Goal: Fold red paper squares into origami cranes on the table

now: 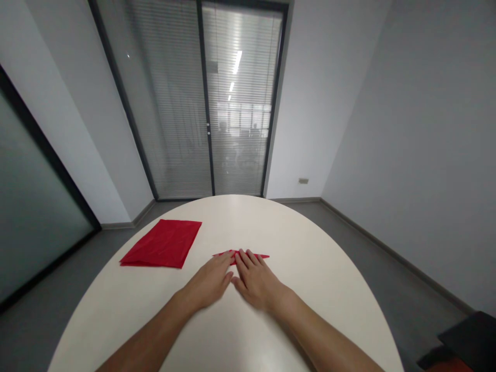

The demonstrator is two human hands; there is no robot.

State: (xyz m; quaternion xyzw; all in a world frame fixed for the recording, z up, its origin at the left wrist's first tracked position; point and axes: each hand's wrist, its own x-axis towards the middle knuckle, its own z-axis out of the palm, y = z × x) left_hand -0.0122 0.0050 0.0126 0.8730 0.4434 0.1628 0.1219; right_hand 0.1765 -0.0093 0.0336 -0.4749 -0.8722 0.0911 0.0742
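Both of my hands lie side by side, palms down, on a small folded red piece (260, 256) in the middle of the round white table (310, 258). My left hand (211, 281) has its fingers stretched flat over the piece's left part. My right hand (253, 279) also lies flat, fingers out, covering the middle. Only the thin far edge and the two pointed ends of the red piece show beyond my fingertips.
A flat stack of red sheets (163, 243) lies on the table to the left, about a hand's length away. Beyond the table are a glass door with blinds (209, 103), grey walls and a grey floor. A dark object (465, 341) sits at the lower right.
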